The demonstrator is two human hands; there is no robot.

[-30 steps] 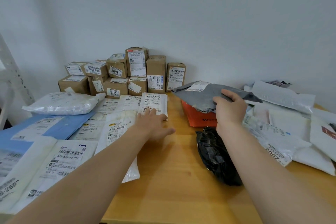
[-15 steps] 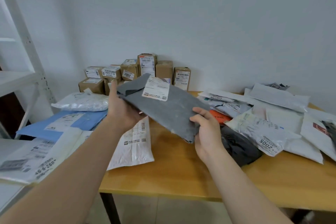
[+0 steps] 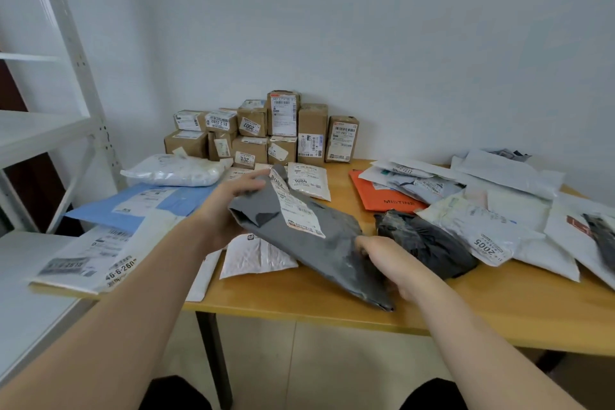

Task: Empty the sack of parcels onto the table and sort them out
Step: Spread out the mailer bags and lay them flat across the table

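**Parcel over the table, pile yet to be chosen**

Left of the stack of cardboard boxes (image 3: 266, 133), and nearer to me than it, lie flat mailers, a blue envelope (image 3: 100, 210) among them. That looks like the sorted side. In front of the boxes the left hand (image 3: 229, 206) clasps the far end of the grey parcel (image 3: 319, 243), fingers reaching across the folded flap, thumb hidden beneath. The parcel hangs slanted just above the table (image 3: 332, 309), its label (image 3: 299, 210) facing up. Its near end sits in the right hand (image 3: 389, 263), whose fingers curl round the edge. Right of the boxes spreads what I take for the unsorted heap, with an orange envelope (image 3: 382, 200) and a black bag (image 3: 429, 243). To do this step well, I would read the label's number with both hands holding it flat. Then I would lay the parcel squarely on its matching pile, without dragging the loose mailers beneath.
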